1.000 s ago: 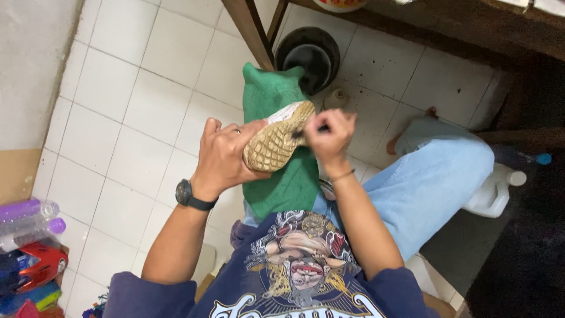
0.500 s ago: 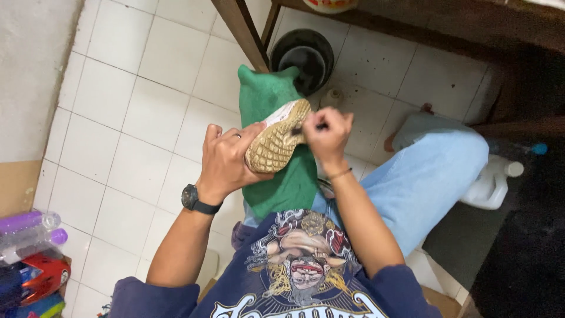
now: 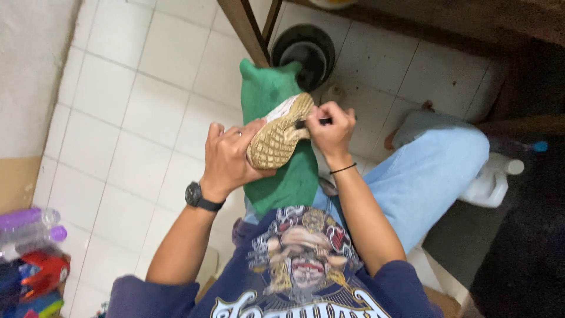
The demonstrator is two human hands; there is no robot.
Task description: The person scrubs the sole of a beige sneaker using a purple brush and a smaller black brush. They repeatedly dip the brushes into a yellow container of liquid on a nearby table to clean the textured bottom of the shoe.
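Shoe [image 3: 279,134] gripped sole-up by left hand [image 3: 231,158]; right hand [image 3: 331,128] pinches dark tool [image 3: 312,123].

A white tiled floor [image 3: 135,118] carries a round black bowl [image 3: 303,53] beside a wooden leg [image 3: 247,32], a white plastic jug [image 3: 491,182] at right, and colourful toys [image 3: 32,259] at the lower left.

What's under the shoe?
A green cloth lies under the shoe, draped over the lap. The left hand grips the shoe; the right hand holds a dark tool to its sole. The leg beneath the cloth is covered.
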